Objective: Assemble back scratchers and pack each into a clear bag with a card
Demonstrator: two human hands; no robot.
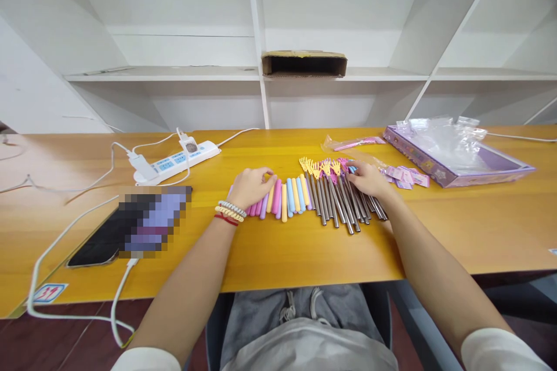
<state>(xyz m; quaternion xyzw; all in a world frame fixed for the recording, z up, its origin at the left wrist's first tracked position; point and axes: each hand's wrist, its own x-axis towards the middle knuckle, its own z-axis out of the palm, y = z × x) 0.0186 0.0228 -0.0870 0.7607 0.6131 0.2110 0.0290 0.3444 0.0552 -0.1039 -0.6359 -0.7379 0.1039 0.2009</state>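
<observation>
The left hand (pixel 252 188) lies palm-down over the left end of a row of pastel tubes (pixel 284 203), midway between the near and far edges of the tabletop (pixel 278 258). Its fingers are bent inward — whether they grip a tube, I cannot tell. The right hand (pixel 368 178) rests over the right side of a spread of metal rods (pixel 343 206) with yellow and pink hand-shaped heads, just right of the tubes; its fingers curl among the heads, and their hold is hidden. The rods' plain ends point toward the near edge.

Small pink cards (pixel 405 176) lie beyond the right hand, beside a purple tray (pixel 491 177) of clear bags (pixel 452 142) near the far edge. Leftward, a white power strip (pixel 178 162) sits toward the far edge — a dark phone (pixel 102 237) lies nearer the near left corner.
</observation>
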